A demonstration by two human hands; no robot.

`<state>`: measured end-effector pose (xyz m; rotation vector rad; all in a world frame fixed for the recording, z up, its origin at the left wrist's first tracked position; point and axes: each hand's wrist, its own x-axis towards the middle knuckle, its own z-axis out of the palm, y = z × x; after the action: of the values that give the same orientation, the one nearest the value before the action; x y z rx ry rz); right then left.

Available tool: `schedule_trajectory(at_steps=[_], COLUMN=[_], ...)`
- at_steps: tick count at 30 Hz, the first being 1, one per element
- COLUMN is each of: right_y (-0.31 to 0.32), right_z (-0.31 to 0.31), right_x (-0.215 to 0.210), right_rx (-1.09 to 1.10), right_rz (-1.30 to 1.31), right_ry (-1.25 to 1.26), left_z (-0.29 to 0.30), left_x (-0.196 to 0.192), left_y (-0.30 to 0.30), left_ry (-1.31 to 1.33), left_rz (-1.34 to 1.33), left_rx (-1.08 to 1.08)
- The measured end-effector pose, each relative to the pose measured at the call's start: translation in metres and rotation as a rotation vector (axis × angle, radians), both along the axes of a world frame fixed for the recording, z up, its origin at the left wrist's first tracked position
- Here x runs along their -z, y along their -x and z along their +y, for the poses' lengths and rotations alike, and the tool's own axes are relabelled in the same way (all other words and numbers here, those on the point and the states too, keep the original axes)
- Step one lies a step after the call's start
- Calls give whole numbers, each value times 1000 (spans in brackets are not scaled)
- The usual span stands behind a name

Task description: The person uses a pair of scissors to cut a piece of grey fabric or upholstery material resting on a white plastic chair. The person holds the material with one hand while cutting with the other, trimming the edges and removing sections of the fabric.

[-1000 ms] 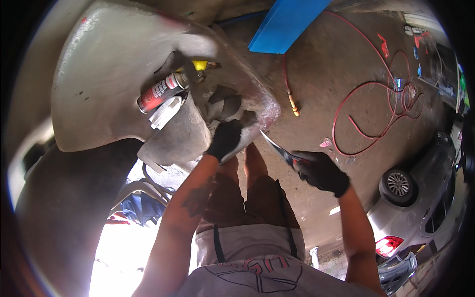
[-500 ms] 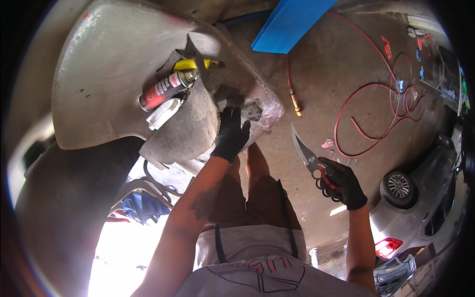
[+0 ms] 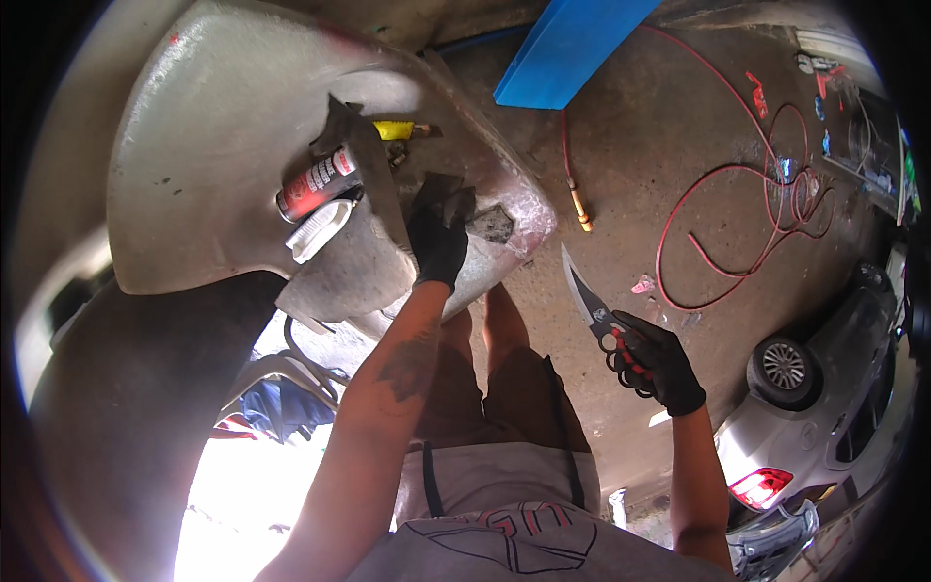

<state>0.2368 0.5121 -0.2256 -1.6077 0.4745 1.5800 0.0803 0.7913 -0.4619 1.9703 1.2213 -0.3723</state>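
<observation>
In my black-gloved right hand [image 3: 659, 364] is a knife [image 3: 587, 296] with a curved pointed blade and a red and black handle with finger rings; the blade points up and left. My gloved left hand [image 3: 438, 247] is over a large pale curved panel [image 3: 223, 126], its fingers closed at a dark thin scrap [image 3: 444, 182]; the fingertips blend into it. Beside that hand lies a bent grey sheet [image 3: 359, 267]. A small dark piece [image 3: 493, 224] rests on the panel to its right. Further left are a red and black spray can [image 3: 318, 182] and a white brush-like object [image 3: 320, 231].
A yellow-handled tool [image 3: 396, 130] lies behind the sheet. On the floor, a red hose [image 3: 713, 170] lies coiled, and a blue beam [image 3: 572, 53] stands at the far side. A silver car [image 3: 815, 417] is at the right.
My left hand has moved a little left, its fingers drawing in at the dark scrap. The grey sheet has shifted, its upper tip now lower and further left. The knife has moved slightly left.
</observation>
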Motion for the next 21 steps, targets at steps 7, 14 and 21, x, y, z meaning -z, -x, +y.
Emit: schedule_trajectory(at_steps=[7, 14, 21], right_y=[2, 17, 51], right_z=[4, 14, 30], right_x=[-2, 11, 44], right_rx=[18, -242, -734], right_rz=[10, -238, -741], right_ry=[4, 62, -4], left_z=[3, 7, -19], left_x=[-30, -26, -1], left_y=[-17, 13, 24], left_ry=[-67, 263, 18], left_rz=[-14, -393, -280], left_rx=[-248, 214, 620])
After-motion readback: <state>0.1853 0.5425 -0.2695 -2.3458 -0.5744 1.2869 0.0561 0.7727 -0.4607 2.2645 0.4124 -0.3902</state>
